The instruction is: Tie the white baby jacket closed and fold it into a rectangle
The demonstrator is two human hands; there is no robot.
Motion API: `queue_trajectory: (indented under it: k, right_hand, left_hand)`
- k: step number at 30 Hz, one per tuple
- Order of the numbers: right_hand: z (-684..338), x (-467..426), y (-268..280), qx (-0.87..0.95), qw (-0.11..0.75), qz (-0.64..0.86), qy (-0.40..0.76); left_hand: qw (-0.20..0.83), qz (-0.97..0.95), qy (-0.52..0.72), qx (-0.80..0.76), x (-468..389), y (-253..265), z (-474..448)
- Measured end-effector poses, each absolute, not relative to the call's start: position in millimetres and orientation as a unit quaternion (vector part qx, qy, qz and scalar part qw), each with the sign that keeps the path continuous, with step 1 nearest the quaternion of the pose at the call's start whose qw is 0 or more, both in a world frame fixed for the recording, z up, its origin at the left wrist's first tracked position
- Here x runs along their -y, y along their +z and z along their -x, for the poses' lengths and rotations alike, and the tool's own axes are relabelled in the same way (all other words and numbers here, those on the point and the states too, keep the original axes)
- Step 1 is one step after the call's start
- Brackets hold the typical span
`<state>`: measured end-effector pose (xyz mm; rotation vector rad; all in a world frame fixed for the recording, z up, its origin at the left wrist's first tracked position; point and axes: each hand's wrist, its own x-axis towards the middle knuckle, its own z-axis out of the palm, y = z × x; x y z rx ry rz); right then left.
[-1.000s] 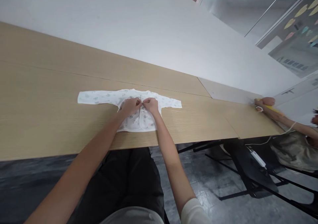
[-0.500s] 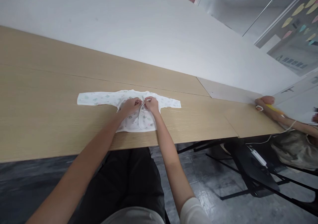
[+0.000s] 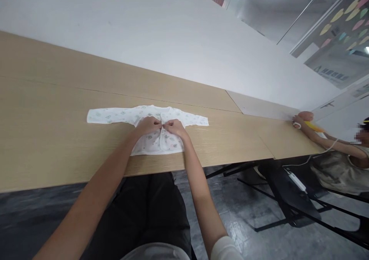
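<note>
A small white baby shirt with a faint print lies spread on the wooden table, its sleeves stretched out to both sides. At its front opening, my left hand pinches the cloth edge from the left. Fingertips of my right hand close on the same front edge from the right, nearly meeting the left ones. Whatever fastener lies between the fingertips is too small to make out. Below the hands the front edges lie together down to the hem.
A white wall rises behind the table. At the far right, another person's arm reaches onto the table near a round pinkish object and something yellow. Black folding chairs stand below, one carrying a white power strip.
Both hands have moved slightly down the shirt's front opening, and their fingertips are closer together. The front edges now lie straighter. The view has shifted a little.
</note>
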<state>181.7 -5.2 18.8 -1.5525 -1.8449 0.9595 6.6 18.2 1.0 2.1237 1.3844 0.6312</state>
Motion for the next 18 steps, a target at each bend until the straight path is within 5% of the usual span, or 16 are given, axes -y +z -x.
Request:
queue_trajectory:
  k: [18]
  right_hand:
    - [-193, 12, 27, 0.683, 0.189, 0.547, 0.446]
  left_hand:
    - [0.338, -0.807, 0.180, -0.449, -15, -1, 1]
